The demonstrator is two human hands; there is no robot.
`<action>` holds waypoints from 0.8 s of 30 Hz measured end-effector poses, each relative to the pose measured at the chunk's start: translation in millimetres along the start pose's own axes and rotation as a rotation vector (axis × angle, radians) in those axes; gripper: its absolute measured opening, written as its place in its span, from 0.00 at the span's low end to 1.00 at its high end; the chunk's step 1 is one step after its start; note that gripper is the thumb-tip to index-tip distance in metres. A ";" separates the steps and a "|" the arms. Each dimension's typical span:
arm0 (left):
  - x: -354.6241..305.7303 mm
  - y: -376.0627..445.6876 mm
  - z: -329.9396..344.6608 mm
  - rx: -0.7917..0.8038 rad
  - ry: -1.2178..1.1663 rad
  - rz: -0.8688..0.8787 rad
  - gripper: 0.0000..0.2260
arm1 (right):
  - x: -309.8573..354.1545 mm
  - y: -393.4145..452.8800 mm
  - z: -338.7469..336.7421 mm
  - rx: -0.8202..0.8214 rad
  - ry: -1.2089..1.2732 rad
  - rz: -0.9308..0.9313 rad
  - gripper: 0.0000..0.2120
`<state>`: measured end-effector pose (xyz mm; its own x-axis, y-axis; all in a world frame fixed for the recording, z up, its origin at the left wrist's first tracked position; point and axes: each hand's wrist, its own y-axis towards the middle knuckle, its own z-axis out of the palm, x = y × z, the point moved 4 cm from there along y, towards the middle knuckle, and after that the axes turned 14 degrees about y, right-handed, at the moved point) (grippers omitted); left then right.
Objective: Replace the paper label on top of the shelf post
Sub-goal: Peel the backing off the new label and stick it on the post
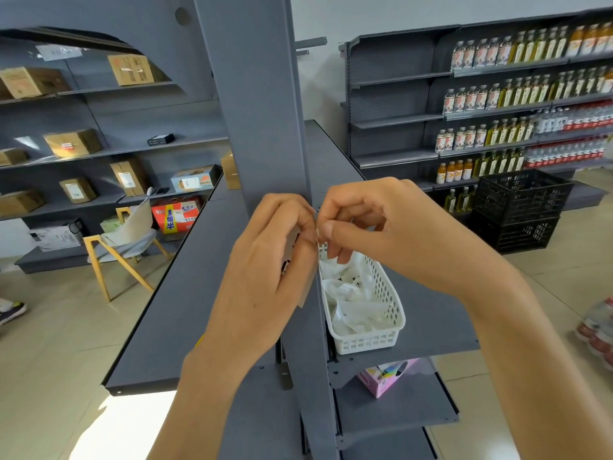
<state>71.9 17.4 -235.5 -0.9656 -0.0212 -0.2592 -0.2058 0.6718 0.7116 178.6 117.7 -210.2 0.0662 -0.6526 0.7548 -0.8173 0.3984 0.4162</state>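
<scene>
The grey shelf post (255, 104) rises through the middle of the view. In front of it my left hand (265, 260) is closed around a pale paper label (292, 244) with dark print, mostly hidden by my fingers. My right hand (371, 224) meets it from the right, thumb and forefinger pinched at the label's upper edge. Both hands touch at the post's right edge. A white plastic basket (368, 340) with crumpled white paper scraps sits on the shelf just below my right hand.
Grey shelf boards (185, 293) spread left and right of the post. A pink box (388, 376) lies on a lower shelf. Black crates (520, 207) stand at right by bottle shelves. A wooden chair (122, 240) and cardboard boxes are at left.
</scene>
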 end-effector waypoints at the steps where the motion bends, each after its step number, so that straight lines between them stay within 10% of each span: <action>1: 0.6 0.2 -0.5 -0.013 0.007 -0.004 0.05 | -0.2 -0.1 -0.1 -0.001 0.007 0.001 0.08; 24: -1.3 2.9 -6.8 -0.119 -0.100 -0.007 0.06 | -37.5 10.6 -12.0 -0.050 -0.019 0.119 0.06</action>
<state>71.5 14.3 -228.7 -0.9446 0.0526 -0.3239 -0.2353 0.5795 0.7802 174.4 154.1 -228.0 -0.0411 -0.6106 0.7909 -0.7894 0.5051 0.3489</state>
